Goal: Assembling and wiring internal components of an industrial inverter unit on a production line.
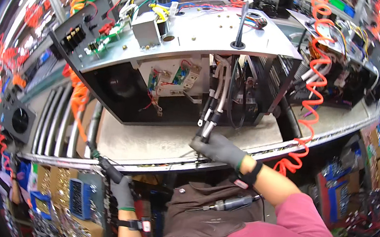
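Note:
My left hand (122,192), in a grey glove, is closed around a black cylindrical power tool (110,170) joined to an orange coiled hose, below the bench's front edge. My right hand (218,149), also gloved in grey, has its fingers closed at the lower ends of thick cables (219,104). What lies inside those fingers is partly hidden. The cables are black and white with metal lugs and hang out of a large metal cabinet (102,92). Inside the cabinet, small green circuit boards (183,76) sit on a pale panel.
A grey tool (231,204) lies across my brown apron. Red coiled hoses (316,87) hang at the right, beside another opened unit (343,81). Metal rollers (58,115) line the bench to the left. Below stand blue bins (79,199) with small parts.

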A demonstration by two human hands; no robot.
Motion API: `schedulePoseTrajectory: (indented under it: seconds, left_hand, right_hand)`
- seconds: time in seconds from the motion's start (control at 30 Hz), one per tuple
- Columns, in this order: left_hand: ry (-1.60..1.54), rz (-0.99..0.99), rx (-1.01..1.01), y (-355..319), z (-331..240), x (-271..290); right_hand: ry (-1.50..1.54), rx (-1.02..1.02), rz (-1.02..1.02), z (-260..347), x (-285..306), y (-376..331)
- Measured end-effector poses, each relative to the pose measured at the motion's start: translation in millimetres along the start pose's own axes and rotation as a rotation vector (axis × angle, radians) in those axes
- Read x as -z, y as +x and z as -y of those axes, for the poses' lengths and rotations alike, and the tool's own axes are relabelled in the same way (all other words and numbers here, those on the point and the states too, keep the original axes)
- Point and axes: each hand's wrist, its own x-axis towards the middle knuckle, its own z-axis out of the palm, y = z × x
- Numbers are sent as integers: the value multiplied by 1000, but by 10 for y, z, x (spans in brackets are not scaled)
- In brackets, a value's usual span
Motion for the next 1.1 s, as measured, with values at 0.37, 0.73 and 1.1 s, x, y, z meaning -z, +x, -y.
schedulePoseTrajectory:
  seconds: [0.37, 0.73, 1.1]
  left_hand:
    - [-327, -27, -250, -863, -1102, 357]
    - [-399, 521, -312, -1538, -1226, -334]
    - [-238, 1541, -183, -2122, -1221, -1544]
  right_hand:
    - [352, 50, -486, 168, -681, 1434]
    - [317, -8, -303, -215, -490, 191]
    - [32, 744, -97, 910, 414, -1579]
